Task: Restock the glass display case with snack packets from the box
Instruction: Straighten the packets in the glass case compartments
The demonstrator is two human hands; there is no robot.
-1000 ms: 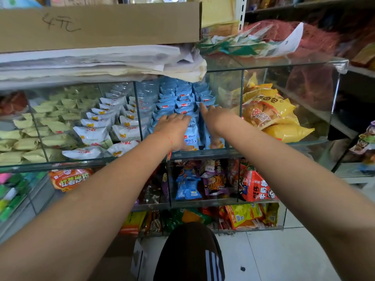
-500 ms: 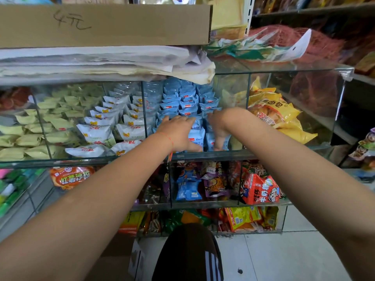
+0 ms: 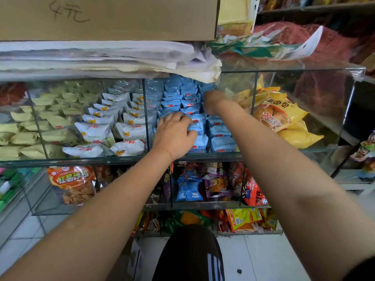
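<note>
The glass display case (image 3: 304, 66) has several compartments. Its middle one is packed with rows of small blue snack packets (image 3: 220, 144). My left hand (image 3: 174, 132) lies on the front rows, fingers curled over a blue packet (image 3: 197, 127). My right hand (image 3: 213, 101) reaches deeper along the right-hand rows, wrist bent; its fingers are hidden among the packets. A carton's edge (image 3: 135, 260) shows on the floor below my arms, its contents out of sight.
White packets (image 3: 129, 130) and pale green packets (image 3: 50, 122) fill the compartments to the left, yellow bread bags (image 3: 280, 118) the one to the right. A cardboard box (image 3: 113, 17) and folded plastic sit on the case top. Lower glass shelves hold mixed snacks above a tiled floor.
My right hand has moved from the front row up and back into the rear rows. My left hand stayed on the front blue packets and curled its fingers more. The camera has shifted slightly.
</note>
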